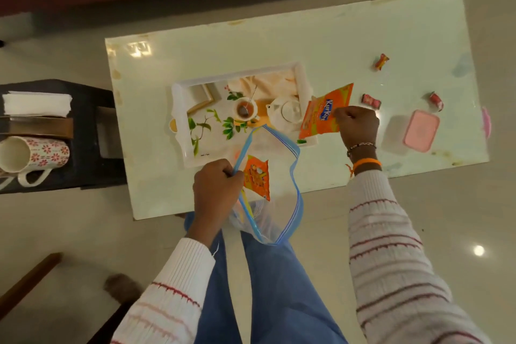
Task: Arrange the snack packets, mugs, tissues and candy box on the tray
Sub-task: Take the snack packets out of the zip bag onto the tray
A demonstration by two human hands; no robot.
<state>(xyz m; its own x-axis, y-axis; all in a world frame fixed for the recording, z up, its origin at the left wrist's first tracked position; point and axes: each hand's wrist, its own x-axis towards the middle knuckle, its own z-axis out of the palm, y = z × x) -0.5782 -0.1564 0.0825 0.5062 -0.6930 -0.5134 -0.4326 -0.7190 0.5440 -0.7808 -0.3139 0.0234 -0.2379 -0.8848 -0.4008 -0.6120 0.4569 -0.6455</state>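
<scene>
Head view. The right hand [356, 123] — arm reaching forward over the table [321, 45], fingers curled — pinches an orange snack packet [325, 112] at the tray's [178, 109] right rim. The left hand [216, 184], fisted, grips the rim of an open zip bag [275, 190] holding a second packet [257, 177] at the table's near edge. Mugs [30, 155] and tissues [36, 103] lie on a side stand [92, 131] — left.

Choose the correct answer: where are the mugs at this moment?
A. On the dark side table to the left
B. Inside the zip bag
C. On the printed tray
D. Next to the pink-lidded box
A. The floral mugs lie on the dark side table, near the tissues, away from the tray.
</scene>
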